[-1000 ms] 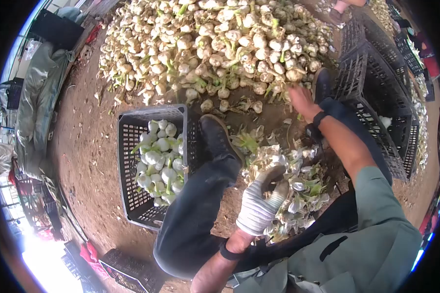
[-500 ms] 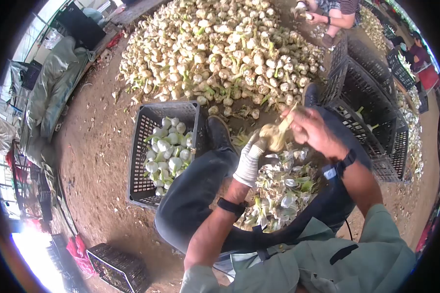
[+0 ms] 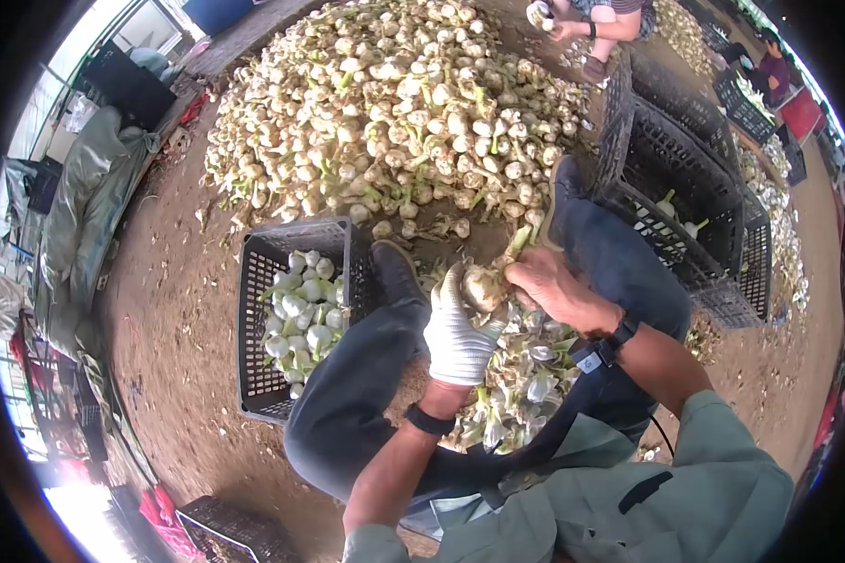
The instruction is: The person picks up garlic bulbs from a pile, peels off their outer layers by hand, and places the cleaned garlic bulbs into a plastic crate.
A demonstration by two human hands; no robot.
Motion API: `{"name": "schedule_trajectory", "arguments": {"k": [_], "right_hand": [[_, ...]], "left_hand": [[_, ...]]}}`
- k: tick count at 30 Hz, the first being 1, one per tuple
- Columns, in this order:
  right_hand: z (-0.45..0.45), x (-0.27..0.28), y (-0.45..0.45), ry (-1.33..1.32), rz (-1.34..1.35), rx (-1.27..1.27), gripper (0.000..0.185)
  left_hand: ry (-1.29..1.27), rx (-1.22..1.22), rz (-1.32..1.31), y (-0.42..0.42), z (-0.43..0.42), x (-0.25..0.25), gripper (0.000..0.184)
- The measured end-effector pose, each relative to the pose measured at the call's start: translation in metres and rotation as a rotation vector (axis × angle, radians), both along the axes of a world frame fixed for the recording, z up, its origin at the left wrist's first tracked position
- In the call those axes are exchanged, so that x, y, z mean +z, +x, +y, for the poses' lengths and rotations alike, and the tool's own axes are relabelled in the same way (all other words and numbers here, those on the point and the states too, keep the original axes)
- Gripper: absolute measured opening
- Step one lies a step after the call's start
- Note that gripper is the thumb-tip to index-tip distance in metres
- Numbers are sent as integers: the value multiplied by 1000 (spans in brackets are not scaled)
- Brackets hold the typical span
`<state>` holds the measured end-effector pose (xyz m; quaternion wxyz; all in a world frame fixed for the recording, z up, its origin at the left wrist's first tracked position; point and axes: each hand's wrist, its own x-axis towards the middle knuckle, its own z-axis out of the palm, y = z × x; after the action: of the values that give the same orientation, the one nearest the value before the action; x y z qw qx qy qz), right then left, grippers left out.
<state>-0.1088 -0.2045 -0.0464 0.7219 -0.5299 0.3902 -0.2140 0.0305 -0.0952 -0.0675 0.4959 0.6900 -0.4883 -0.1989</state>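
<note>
A garlic bulb (image 3: 483,289) with a green-yellow stalk is held between my two hands, above my lap. My left hand (image 3: 458,333), in a white glove, cups the bulb from the left. Bare, my right hand (image 3: 556,289) has its fingers closed at the stalk side of the same bulb; its fingertips are partly hidden. Beneath both hands lies a heap of peeled garlic skins (image 3: 502,413) between my legs. To the left, a black plastic crate (image 3: 253,324) holds several clean white garlic bulbs (image 3: 302,310).
A large pile of untrimmed garlic (image 3: 394,113) rises ahead of my feet. Black crates (image 3: 671,178) stand at the right, a few bulbs in one. Another person (image 3: 610,23) squats at the back right. A dark crate (image 3: 235,530) lies at lower left.
The garlic bulb has turned, so its rounded side now faces up by my left hand. My right hand has moved lower and closer to the left. The whole view has shifted slightly.
</note>
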Motion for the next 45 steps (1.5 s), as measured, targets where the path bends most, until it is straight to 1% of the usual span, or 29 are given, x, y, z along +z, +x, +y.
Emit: {"name": "schedule_trajectory", "arguments": {"k": [8, 10, 11, 13, 14, 15, 16, 17, 18, 19, 21, 22, 23, 25, 26, 27, 29, 30, 31, 33, 34, 36, 37, 39, 40, 41, 43, 44, 45], "right_hand": [[2, -32, 14, 192, -64, -172, 10], [4, -30, 9, 194, -62, -186, 9], [6, -25, 9, 196, -62, -187, 9], [5, -22, 6, 262, -165, -143, 11], [6, -23, 5, 209, -181, -97, 13], [5, -22, 5, 148, -202, -46, 16], [4, -16, 3, 132, -148, -35, 18], [5, -16, 6, 57, -213, -26, 20], [8, -15, 10, 127, -341, -65, 20], [11, -13, 11, 198, -462, -104, 23], [15, -6, 11, 188, -396, -107, 25], [16, -5, 11, 167, -341, -107, 28], [15, -8, 12, 170, -341, -109, 28], [13, -13, 11, 186, -226, -100, 28], [12, -13, 10, 179, -215, -72, 20], [12, -13, 8, 181, -215, -73, 20], [16, -9, 9, 272, -295, -46, 20], [18, -2, 9, 232, -260, -70, 19], [19, -4, 8, 237, -261, -69, 19], [17, -6, 6, 234, -268, -108, 17], [19, -8, 7, 214, -300, -152, 16], [19, -9, 8, 216, -326, -192, 16], [20, -9, 8, 222, -355, -233, 17], [19, 1, 8, 238, -380, -236, 17], [17, 6, 7, 257, -401, -161, 17], [14, 9, 5, 274, -423, -86, 17], [13, -6, 1, 369, -432, -95, 16], [14, -6, 3, 367, -415, -89, 16], [14, -7, 4, 366, -401, -84, 16]], "left_hand": [[0, 53, -193, -7, -8, 4, 76], [40, 53, 129, -7, -7, -3, 73], [-98, 0, 341, -5, -11, -9, 59], [194, -205, 1179, 16, -5, -6, 59], [222, -209, 1273, 12, -5, -9, 72], [232, -283, 1312, 16, -6, -6, 73], [221, -285, 1294, 18, -7, -3, 73], [218, -291, 1280, 19, -8, 0, 73], [174, -281, 1301, 20, -7, -3, 66], [175, -275, 1304, 22, -5, -4, 66], [221, -273, 1056, 24, -2, -8, 59], [134, -247, 911, 20, -4, -9, 53], [138, -246, 912, 12, -5, -6, 53], [-101, -48, 722, -6, -8, 1, 53], [-144, 11, 604, -9, -7, -6, 52], [-141, 11, 604, -7, -8, -8, 52], [-17, -35, 980, 4, -6, -8, 55], [133, -205, 1299, 14, -1, -6, 62], [136, -200, 1298, 19, -1, -6, 62], [299, -356, 1588, 24, -6, -5, 63], [298, -359, 1588, 20, -7, -6, 63], [97, -131, 1119, 9, -6, -6, 70], [-99, -194, 818, 5, -1, 12, 72], [-141, -192, 615, -4, 2, 19, 76], [-94, -179, 637, -2, 3, 14, 71], [0, -155, 763, 2, 2, 15, 68], [98, -536, 1650, 23, -7, 12, 73], [151, -52, 1704, 8, -12, 30, 83], [150, -52, 1703, 12, -11, 25, 83]]}}
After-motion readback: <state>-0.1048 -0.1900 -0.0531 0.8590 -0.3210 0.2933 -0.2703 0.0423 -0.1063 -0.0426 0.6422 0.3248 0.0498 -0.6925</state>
